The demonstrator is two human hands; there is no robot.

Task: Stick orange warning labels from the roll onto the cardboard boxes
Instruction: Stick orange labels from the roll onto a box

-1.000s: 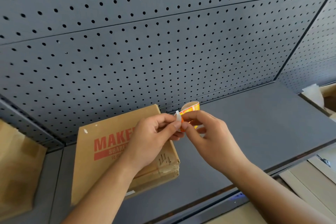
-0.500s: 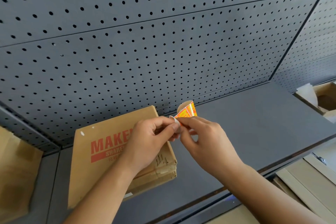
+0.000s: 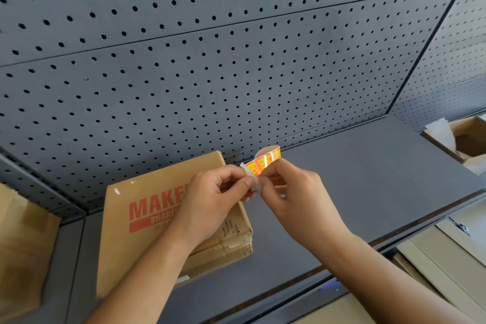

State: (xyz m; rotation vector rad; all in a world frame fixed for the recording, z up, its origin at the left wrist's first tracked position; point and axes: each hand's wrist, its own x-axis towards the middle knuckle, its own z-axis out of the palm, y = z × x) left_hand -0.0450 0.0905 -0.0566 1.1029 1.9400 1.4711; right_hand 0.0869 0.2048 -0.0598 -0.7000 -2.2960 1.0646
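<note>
Pinching end of label roll [image 3: 265, 160] with left hand [image 3: 210, 200], gripping it with right hand [image 3: 297, 197]; fingers curled, thumbs nearly touching, forearms angled inward.

Orange labels [image 3: 263, 161]; red-lettered tan box [image 3: 147, 218]

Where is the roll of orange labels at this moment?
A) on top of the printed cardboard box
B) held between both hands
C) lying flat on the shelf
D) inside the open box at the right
B: the right hand holds the label roll and the left hand pinches its white loose end.
</note>
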